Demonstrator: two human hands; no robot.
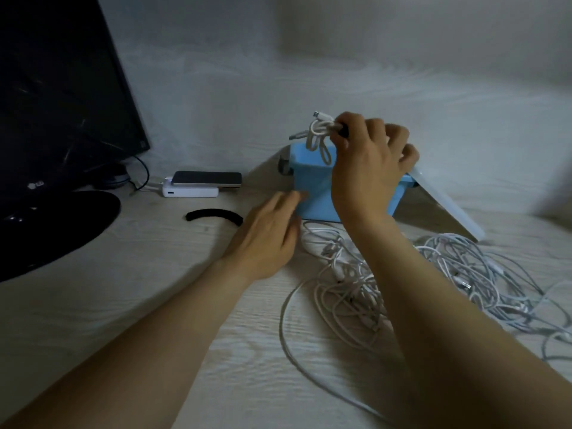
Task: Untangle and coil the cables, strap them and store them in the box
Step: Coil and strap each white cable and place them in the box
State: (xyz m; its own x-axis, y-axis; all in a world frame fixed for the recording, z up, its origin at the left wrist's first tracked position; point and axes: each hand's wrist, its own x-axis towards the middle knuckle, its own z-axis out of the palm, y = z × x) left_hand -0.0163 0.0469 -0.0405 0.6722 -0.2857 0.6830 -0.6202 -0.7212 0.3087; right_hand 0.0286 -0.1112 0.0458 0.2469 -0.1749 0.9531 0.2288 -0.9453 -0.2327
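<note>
"Forearms come in from the near edge. What are the hands doing?"

"My right hand point(368, 159) is closed in a pinch on the coiled cable point(320, 134), fingers curled round its middle. A dark band shows at my fingertips, and I take it for the strap. The bundle hangs just above the open top of the blue box point(312, 187), not yet inside."

"And the other hand?"

"My left hand point(269, 236) holds nothing. Its fingers are straight, with the tips at the box's near-left face. It looks like it is steadying the box, but blur stops me saying whether it truly touches."

"Which way does the bundle point?"

"It sticks out to the left of my fist. Both plug ends aim left, one slightly upward, and the loops droop toward the box mouth. I'd say its long axis runs roughly left to right, though my fingers hide the right end."

"So which step is this?"

"Storing, I judge: one cable coiled and bound, going in. The next move calls for lowering it, loops first, perhaps turned to lie along the box, then letting go."

"What's left?"

"A white tangle point(433, 280) lies on the table point(154, 274), near and right of the box. One black strap point(213, 215) lies loose to the left. The lid point(445, 205) leans against the box's right side."
</note>
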